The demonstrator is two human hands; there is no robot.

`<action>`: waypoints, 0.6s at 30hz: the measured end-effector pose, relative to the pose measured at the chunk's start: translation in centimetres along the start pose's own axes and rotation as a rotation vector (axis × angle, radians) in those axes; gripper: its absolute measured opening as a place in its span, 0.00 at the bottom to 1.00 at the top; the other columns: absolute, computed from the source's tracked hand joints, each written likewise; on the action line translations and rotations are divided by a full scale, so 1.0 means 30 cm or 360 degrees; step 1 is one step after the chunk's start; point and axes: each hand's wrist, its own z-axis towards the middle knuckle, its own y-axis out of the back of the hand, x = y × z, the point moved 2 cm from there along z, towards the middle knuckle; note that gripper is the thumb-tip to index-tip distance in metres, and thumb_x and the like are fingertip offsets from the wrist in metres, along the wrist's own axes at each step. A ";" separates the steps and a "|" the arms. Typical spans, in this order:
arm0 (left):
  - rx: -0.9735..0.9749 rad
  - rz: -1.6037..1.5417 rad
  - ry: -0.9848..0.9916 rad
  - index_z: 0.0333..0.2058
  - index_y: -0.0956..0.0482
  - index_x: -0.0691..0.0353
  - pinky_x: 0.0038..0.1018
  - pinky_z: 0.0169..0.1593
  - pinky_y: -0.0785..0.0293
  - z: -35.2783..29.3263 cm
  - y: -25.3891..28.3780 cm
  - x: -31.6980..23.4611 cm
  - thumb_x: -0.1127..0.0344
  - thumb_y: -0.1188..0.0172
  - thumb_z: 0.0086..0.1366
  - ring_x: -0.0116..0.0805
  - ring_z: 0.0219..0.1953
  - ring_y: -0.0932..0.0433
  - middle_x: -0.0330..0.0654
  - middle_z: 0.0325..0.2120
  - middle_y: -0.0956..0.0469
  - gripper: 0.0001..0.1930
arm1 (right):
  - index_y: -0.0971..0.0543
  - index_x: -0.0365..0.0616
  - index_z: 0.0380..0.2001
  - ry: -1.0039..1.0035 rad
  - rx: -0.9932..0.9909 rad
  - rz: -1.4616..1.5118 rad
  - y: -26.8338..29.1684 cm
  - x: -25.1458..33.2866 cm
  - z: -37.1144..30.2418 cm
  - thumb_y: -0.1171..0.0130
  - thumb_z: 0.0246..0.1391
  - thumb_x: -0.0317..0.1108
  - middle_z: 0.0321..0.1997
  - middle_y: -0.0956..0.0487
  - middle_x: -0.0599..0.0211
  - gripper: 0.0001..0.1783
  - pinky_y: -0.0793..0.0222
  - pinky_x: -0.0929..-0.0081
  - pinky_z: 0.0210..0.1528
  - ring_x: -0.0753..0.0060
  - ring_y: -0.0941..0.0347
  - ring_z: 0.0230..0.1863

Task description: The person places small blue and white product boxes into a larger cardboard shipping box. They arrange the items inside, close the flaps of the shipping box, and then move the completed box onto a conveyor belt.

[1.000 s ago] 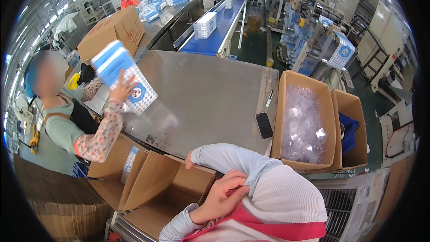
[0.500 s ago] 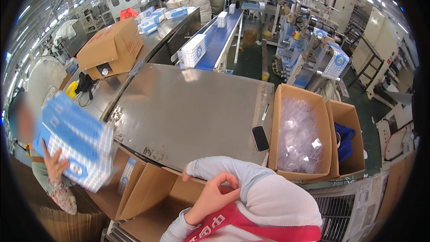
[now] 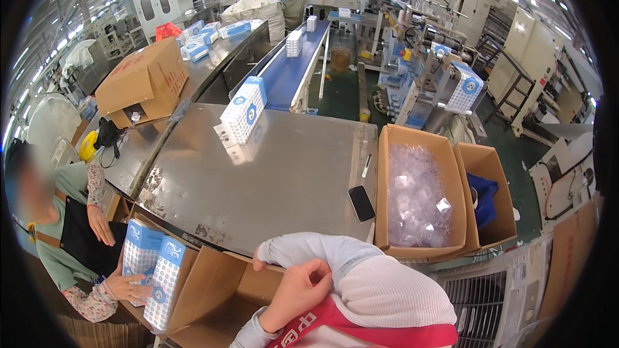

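Item one: pale grey-blue sleeve [image 3: 309,250], on the wearer's right arm, lying across the near side of the metal surface [image 3: 309,154]; upper edge bunched near the elbow.

Hands, two. Left hand [image 3: 298,295]: thumb and forefinger pinched together at that upper edge. Right hand [image 3: 258,260]: partly hidden past the cuff, beside the rim of an open carton [image 3: 222,280]; whether it grips anything cannot be told.

Progress, as judged: the sleeve covers the forearm; with fingers at its edge, adjustment appears unfinished. Packing appears partway: two blue-and-white packs [image 3: 166,277] stand upright at the left carton [image 3: 188,261], one under a co-worker's hand [image 3: 129,289]. A further pack [image 3: 245,109] stands uncartoned at the surface's far edge, by the conveyor [image 3: 277,93]; others ride the belt behind.

Markings: packs, dotted pattern with round blue emblem; pink-red sash [image 3: 322,322] across the wearer, large white characters; big carton [image 3: 145,80] on the left, red print, too small to read.

Right side: black phone [image 3: 361,203], slim marker [image 3: 366,166], a carton of clear plastic pieces [image 3: 419,193], another holding blue material [image 3: 483,200].
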 end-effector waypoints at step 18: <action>-0.0534 0.1160 -0.0391 0.27 0.25 0.60 0.39 0.28 0.29 0.013 0.022 0.009 0.70 0.37 0.57 0.49 0.24 0.23 0.45 0.24 0.23 0.05 | 0.19 0.42 0.41 -0.0036 -0.0184 0.0101 0.010 -0.023 -0.056 0.48 0.54 0.52 0.41 0.18 0.57 0.25 0.30 0.58 0.44 0.58 0.25 0.41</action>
